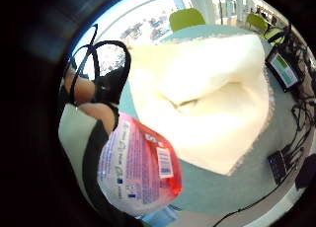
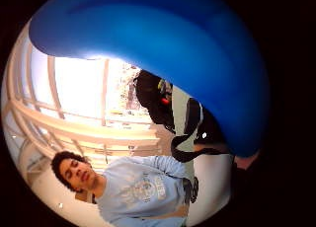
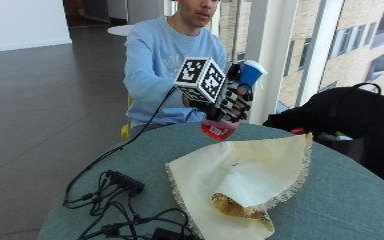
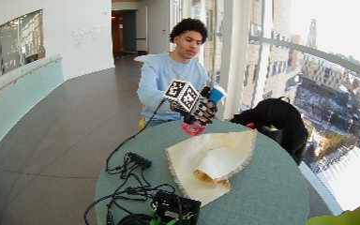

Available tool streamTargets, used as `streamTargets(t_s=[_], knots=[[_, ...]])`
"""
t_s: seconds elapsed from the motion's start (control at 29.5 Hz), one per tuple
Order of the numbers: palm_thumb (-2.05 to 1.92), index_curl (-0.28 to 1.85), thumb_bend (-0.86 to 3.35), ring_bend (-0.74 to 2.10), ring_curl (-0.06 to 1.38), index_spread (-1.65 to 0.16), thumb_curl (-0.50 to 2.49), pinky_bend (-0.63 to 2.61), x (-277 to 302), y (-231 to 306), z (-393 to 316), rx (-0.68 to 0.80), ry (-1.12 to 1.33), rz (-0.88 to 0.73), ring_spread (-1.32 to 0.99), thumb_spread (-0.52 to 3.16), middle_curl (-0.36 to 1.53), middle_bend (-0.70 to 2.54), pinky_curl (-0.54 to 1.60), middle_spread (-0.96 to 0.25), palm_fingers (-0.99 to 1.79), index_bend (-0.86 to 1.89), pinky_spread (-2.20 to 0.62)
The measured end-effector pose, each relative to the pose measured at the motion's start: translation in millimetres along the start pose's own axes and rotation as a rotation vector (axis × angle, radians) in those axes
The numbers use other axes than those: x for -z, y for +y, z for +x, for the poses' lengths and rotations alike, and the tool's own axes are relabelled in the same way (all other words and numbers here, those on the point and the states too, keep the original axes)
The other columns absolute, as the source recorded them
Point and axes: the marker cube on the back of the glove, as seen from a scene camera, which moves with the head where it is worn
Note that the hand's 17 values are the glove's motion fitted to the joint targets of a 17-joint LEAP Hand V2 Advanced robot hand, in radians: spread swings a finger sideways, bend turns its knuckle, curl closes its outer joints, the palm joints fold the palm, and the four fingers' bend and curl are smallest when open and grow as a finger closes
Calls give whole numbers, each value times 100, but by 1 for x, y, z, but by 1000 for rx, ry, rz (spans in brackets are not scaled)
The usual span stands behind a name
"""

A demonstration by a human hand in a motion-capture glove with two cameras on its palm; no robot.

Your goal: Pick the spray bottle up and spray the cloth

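The cream cloth [image 3: 245, 175] lies folded on the bench [image 3: 352, 200], below and ahead of the gloved right hand [image 3: 228, 100], whose fingers wrap the lifted spray bottle [image 3: 222, 125]. Pickup looks done; next, aim the nozzle down and squeeze.

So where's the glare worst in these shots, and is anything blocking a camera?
Thumb side palm view: the spray bottle's blue head covers much of the frame, with the windows behind it blown out white. Little finger side palm view: the bottle's base looms close and soft; the cloth looks washed out. Wide outside view: bright daylight bleaches the window side. Outside view: evenly lit, the right hand gripping the bottle.
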Motion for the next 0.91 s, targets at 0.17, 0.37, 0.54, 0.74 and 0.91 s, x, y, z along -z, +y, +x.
streamTargets(t_s=[0.17, 0.37, 0.54, 0.74, 0.91], knots=[[87, 19, -2, 59, 40, -25, 54, 43, -46, -12, -38, 118, -144, 80, -7, 98, 48, 42, 38, -10, 110, 8, -4], [87, 20, -2, 58, 40, -25, 54, 43, -110, -34, -64, 242, -253, 170, -7, 99, 48, 42, 37, -10, 110, 9, -4], [87, 20, -2, 57, 40, -25, 54, 42, -155, -51, -65, 270, -279, 205, -8, 100, 48, 41, 37, -10, 109, 9, -4], [87, 20, -2, 56, 40, -25, 54, 42, -179, -62, -54, 263, -297, 229, -8, 101, 48, 40, 37, -10, 109, 9, -4], [86, 20, -2, 55, 39, -25, 54, 42, -186, -62, -50, 256, -285, 216, -8, 101, 48, 40, 37, -10, 109, 9, -4]])
